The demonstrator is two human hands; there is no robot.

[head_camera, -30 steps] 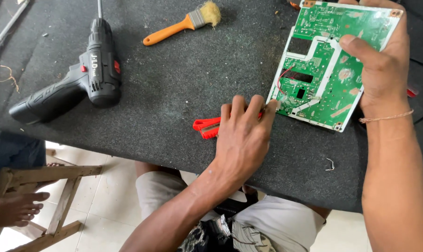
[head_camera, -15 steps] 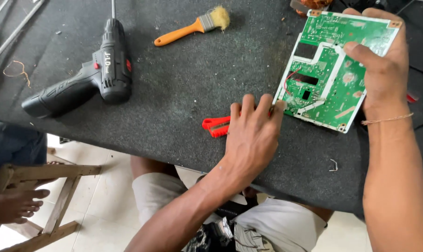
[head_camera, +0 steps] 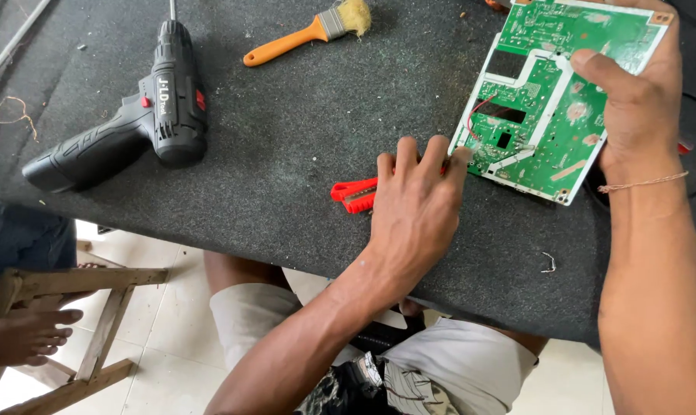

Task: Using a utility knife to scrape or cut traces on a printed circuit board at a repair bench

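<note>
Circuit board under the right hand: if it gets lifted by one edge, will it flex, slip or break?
The circuit board looks like a flat rigid panel, so it would probably stay stiff, not droop. It seems thin and light for its area. The right hand pins its far edge while the left hand touches its near corner; the small parts and red wire on it are probably fragile.

Left hand (head_camera: pixel 413 207): palm down, back of the hand facing the camera, fingers extended forward and slightly spread, fingertips (head_camera: pixel 459 156) pointing up-frame and to the right. The left forearm enters from the lower centre and rises diagonally to the wrist. Right hand (head_camera: pixel 632 100): positioned higher and at the right edge of view, thumb extended leftward, remaining fingers curled and hidden. The right wrist carries a thin band; the forearm runs straight down the right edge.
</note>
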